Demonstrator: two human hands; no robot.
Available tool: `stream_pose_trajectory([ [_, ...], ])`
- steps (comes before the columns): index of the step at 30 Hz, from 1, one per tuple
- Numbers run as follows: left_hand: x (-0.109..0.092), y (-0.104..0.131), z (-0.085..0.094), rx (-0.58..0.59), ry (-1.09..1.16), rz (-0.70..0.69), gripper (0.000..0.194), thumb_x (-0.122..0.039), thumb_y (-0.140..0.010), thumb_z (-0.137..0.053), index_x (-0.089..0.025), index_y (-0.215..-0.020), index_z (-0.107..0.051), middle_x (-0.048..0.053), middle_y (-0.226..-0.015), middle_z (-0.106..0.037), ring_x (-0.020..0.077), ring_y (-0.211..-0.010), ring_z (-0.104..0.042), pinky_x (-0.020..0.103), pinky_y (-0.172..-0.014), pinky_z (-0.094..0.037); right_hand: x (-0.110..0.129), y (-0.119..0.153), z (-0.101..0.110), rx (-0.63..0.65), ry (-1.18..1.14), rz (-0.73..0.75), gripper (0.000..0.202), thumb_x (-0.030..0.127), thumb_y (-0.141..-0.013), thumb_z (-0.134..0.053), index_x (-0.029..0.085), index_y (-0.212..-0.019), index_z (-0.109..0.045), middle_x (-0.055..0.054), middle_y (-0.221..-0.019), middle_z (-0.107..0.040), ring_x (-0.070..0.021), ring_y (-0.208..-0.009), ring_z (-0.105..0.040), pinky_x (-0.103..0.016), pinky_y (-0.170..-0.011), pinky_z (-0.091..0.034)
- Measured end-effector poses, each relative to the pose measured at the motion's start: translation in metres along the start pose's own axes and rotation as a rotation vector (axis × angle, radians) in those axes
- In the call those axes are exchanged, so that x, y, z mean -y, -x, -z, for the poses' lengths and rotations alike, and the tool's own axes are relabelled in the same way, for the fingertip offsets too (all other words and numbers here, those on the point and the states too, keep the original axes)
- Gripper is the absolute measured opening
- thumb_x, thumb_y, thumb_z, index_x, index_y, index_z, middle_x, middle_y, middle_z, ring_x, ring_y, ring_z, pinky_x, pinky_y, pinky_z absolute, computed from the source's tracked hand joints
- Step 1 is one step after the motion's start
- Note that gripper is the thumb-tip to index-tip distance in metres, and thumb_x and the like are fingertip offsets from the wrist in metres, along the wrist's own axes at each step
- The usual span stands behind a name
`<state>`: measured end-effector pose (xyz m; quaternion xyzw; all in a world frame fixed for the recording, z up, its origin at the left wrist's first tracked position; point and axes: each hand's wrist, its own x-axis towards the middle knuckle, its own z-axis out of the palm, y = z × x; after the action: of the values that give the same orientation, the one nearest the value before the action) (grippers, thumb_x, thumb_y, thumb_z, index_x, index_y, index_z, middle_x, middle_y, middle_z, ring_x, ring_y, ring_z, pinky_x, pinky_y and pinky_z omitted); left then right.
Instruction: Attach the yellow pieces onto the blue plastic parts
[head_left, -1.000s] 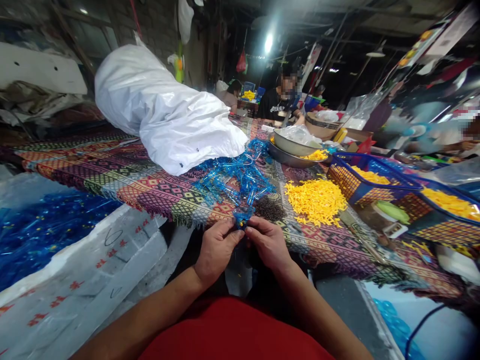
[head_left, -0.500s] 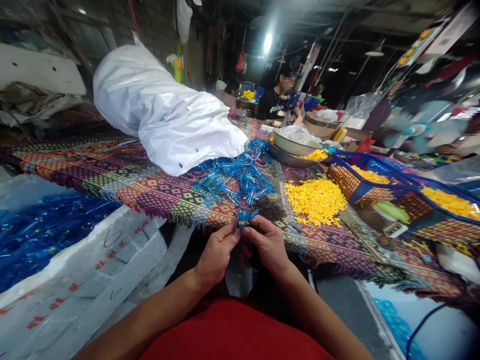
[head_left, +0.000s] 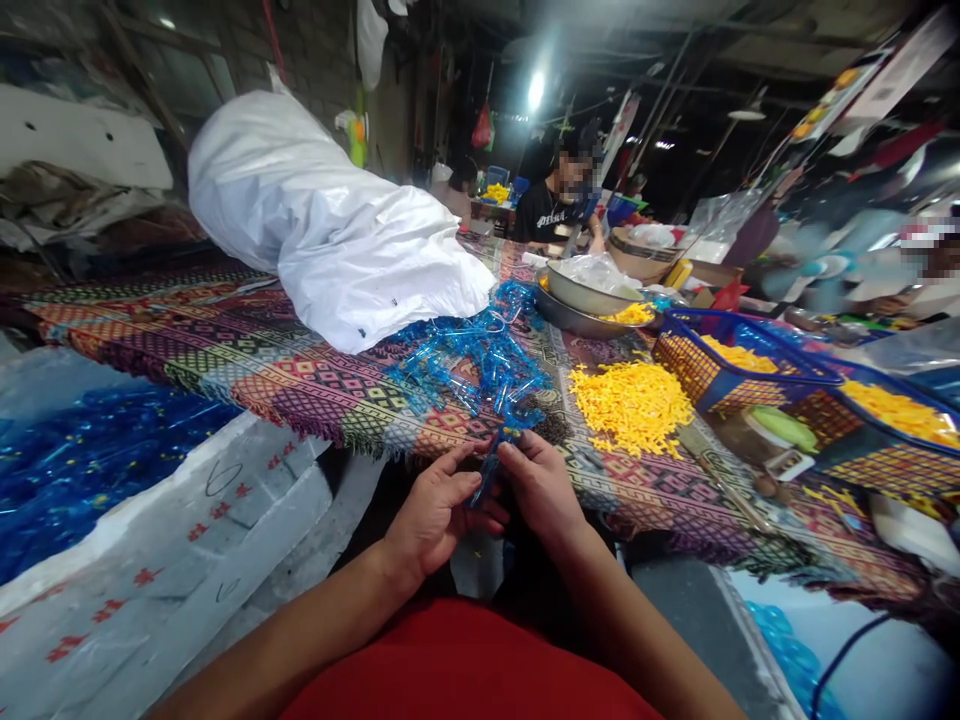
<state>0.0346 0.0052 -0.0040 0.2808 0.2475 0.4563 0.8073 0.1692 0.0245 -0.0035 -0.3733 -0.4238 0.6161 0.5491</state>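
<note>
A translucent blue plastic piece with a small yellow part on it is pinched between the thumb and fingers of my right hand. It slants down toward my left hand, whose thumb and fingers are apart beside its lower end. Whether the left fingertips touch it, I cannot tell. Just beyond my hands lies a heap of similar blue pieces on the patterned cloth. A small pile of dark, fine parts sits close behind my right hand, partly hidden.
Right of the dark pile is a heap of small yellow parts. Blue baskets of yellow parts, stacked metal bowls and a fan stand farther right. A white sack lies left. A foam box holds blue pieces. A person sits opposite.
The blue piece has turned from lying across both hands' fingertips to a lengthwise slant. My left fingers have loosened and spread, while the right hand keeps its pinch.
</note>
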Motion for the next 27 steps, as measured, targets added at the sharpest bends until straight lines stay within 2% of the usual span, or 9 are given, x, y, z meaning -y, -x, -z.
stream_pose_trajectory([
  [6,0.004,-0.001,0.003,-0.023,0.086,0.096,0.035,-0.018,-0.077,-0.057,-0.018,-0.111,-0.047,0.004,-0.075,-0.063,0.0161,-0.055,-0.064,0.02,-0.044,-0.047,0.001,0.001,0.0,-0.012,-0.038,0.021,0.016,0.028,-0.072,-0.068,0.017,-0.079,-0.059,0.001,-0.067,-0.061,-0.0073,-0.045,-0.049,-0.021,-0.044,-0.041],
  [11,0.009,0.0,0.006,-0.09,0.097,0.179,0.014,-0.025,-0.081,-0.053,-0.013,-0.087,-0.052,0.003,-0.065,-0.06,0.0181,-0.05,-0.064,0.022,-0.039,-0.046,0.001,-0.001,-0.001,-0.09,-0.038,0.059,0.019,0.028,-0.069,-0.07,0.016,-0.079,-0.059,0.0,-0.069,-0.063,-0.011,-0.057,-0.056,-0.024,-0.056,-0.046],
  [17,0.01,-0.002,0.012,-0.014,0.131,0.317,0.026,-0.034,-0.085,-0.045,-0.01,-0.08,-0.053,0.003,-0.059,-0.059,0.017,-0.042,-0.061,0.02,-0.032,-0.042,0.002,-0.003,-0.003,-0.106,-0.039,-0.004,0.023,0.033,-0.068,-0.07,0.016,-0.078,-0.057,0.001,-0.062,-0.061,-0.0109,-0.049,-0.053,-0.022,-0.045,-0.042],
  [23,0.011,-0.003,0.011,-0.01,0.116,0.295,0.022,-0.034,-0.083,-0.049,-0.013,-0.08,-0.051,0.0,-0.058,-0.057,0.0144,-0.039,-0.059,0.018,-0.028,-0.038,0.002,-0.004,-0.004,-0.115,-0.044,-0.013,0.025,0.033,-0.066,-0.072,0.016,-0.075,-0.056,0.001,-0.06,-0.061,-0.0116,-0.051,-0.054,-0.023,-0.047,-0.043],
  [25,0.01,0.001,0.008,-0.015,0.011,0.221,0.025,-0.04,-0.082,-0.049,-0.015,-0.081,-0.05,-0.001,-0.059,-0.057,0.0144,-0.04,-0.059,0.019,-0.03,-0.039,0.002,-0.004,-0.004,-0.117,-0.04,-0.011,0.025,0.034,-0.066,-0.072,0.016,-0.075,-0.056,0.001,-0.06,-0.061,-0.0113,-0.05,-0.053,-0.023,-0.047,-0.042],
  [27,0.009,0.005,0.004,-0.034,-0.229,0.09,0.03,-0.045,-0.081,-0.05,-0.016,-0.079,-0.049,-0.001,-0.057,-0.056,0.0138,-0.041,-0.057,0.02,-0.033,-0.04,0.002,-0.005,-0.004,-0.121,-0.034,0.001,0.024,0.033,-0.066,-0.071,0.016,-0.074,-0.057,0.001,-0.06,-0.06,-0.011,-0.051,-0.053,-0.023,-0.048,-0.042],
])
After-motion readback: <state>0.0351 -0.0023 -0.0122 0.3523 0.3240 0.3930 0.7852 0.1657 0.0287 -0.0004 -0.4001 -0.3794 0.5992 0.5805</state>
